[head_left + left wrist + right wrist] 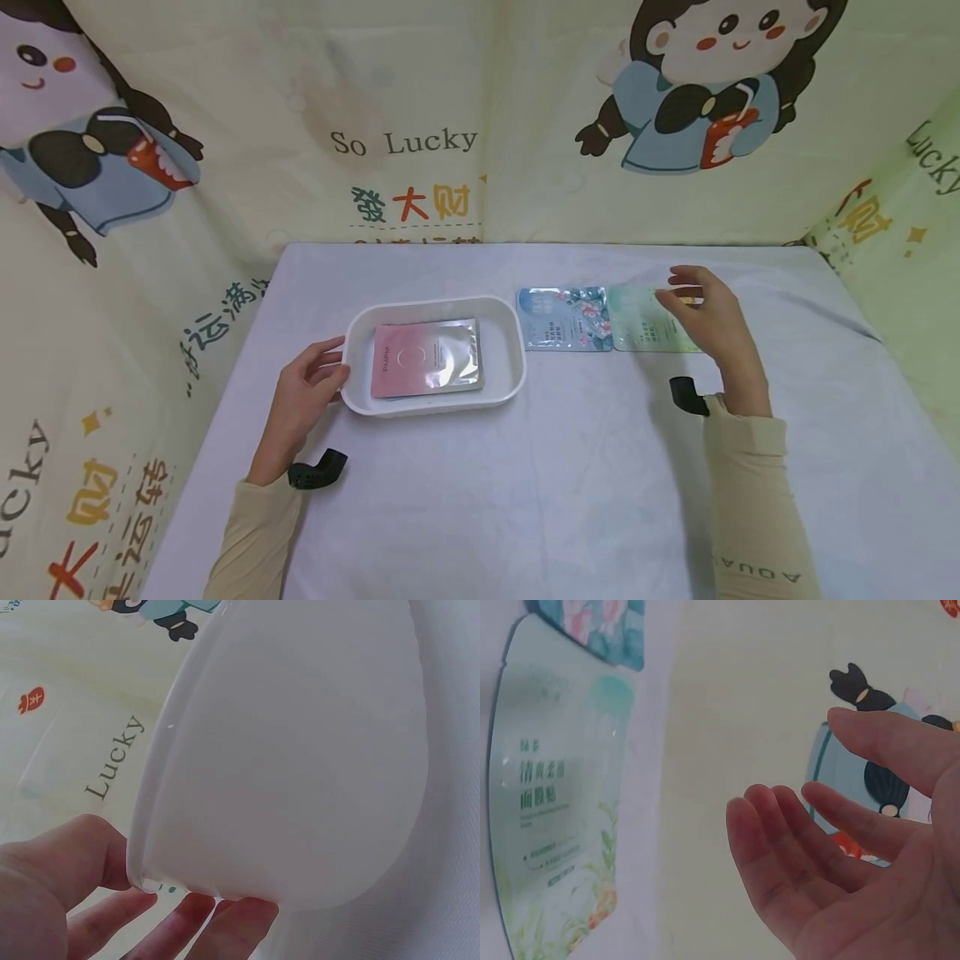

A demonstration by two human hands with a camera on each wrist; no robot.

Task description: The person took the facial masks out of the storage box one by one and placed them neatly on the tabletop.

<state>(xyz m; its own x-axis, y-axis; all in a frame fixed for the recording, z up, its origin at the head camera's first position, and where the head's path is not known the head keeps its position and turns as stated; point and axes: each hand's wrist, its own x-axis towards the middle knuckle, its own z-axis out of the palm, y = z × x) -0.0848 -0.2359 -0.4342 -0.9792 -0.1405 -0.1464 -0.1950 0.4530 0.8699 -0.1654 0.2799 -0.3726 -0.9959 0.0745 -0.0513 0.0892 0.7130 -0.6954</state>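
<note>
A white plastic tray (504, 392) rests on the table, and inside it lies a pink and silver face mask sachet (420, 358). My left hand (303, 396) grips the tray's left end. In the left wrist view its thumb (105, 851) meets the rim while the fingertips (247, 907) press the outer wall. To the right of the tray lie a blue floral face mask sachet (564, 319) and a pale green one (645, 325), side by side. Over the green sachet's right end hovers my right hand (708, 321), its fingers loosely bent and holding nothing.
A white cloth covers the table (487, 500). Behind it and at both sides hangs a cream printed curtain (540, 192) with cartoon figures and lettering. The blue sachet sits close to the tray's right end.
</note>
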